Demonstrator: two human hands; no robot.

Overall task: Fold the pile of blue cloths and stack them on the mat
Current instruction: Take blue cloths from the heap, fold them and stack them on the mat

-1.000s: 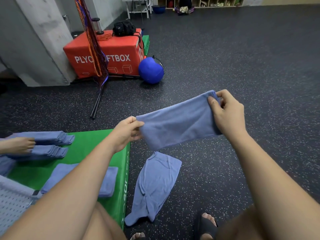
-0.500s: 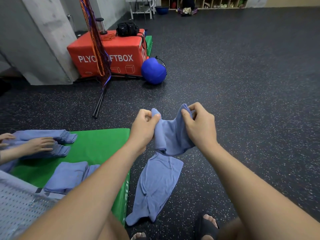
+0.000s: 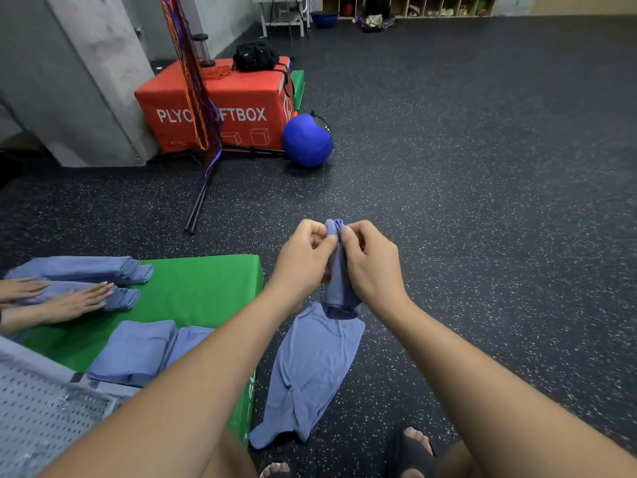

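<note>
- The left hand (image 3: 303, 257) and right hand (image 3: 372, 267) are pressed close together, each pinching the top edge of a blue cloth (image 3: 336, 281), so its ends meet and the fold hangs straight.
- An unfolded cloth (image 3: 310, 367) lies on the floor (image 3: 482, 236) beneath both hands, probably next.
- The green mat (image 3: 200, 288), left of the left hand, carries folded cloths (image 3: 138, 350).

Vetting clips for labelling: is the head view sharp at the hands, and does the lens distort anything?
Head view: left hand, right hand and held cloth are sharp; the right forearm smears toward the corner; the wide lens leans the pillar; lighting even, no glare.
</note>
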